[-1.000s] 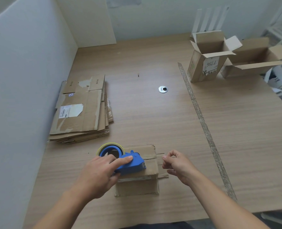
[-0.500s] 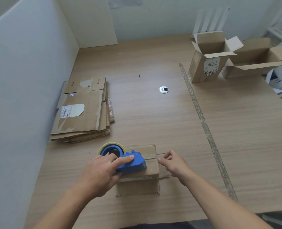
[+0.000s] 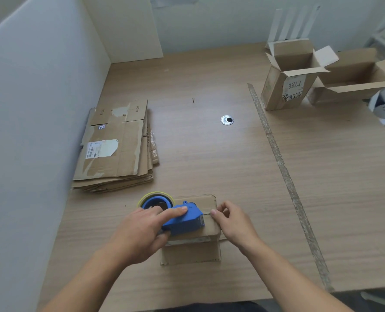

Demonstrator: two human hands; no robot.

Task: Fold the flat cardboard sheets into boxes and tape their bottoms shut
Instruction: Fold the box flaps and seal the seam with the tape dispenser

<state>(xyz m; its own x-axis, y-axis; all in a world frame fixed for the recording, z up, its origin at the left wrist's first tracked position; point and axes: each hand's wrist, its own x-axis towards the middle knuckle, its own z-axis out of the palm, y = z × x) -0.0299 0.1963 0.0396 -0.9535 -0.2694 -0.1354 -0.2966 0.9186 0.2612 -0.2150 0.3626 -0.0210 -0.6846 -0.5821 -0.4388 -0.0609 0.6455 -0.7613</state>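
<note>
Packing workspace: wooden table (image 3: 209, 154), flattened cardboard stack (image 3: 117, 149).

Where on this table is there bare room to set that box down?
Widest bare patch: between the flat cardboard stack and the long tape strip, around the metal disc. Right of the strip, nearer than the two open boxes, is bare too. The far right corner is crowded.

The white label (image 3: 293, 87) on the upright open box (image 3: 277, 93) bears the handwritten number 7786, while the print on the shipping label (image 3: 101, 148) atop the flat cardboard stack (image 3: 130, 158) is too small to read.
</note>
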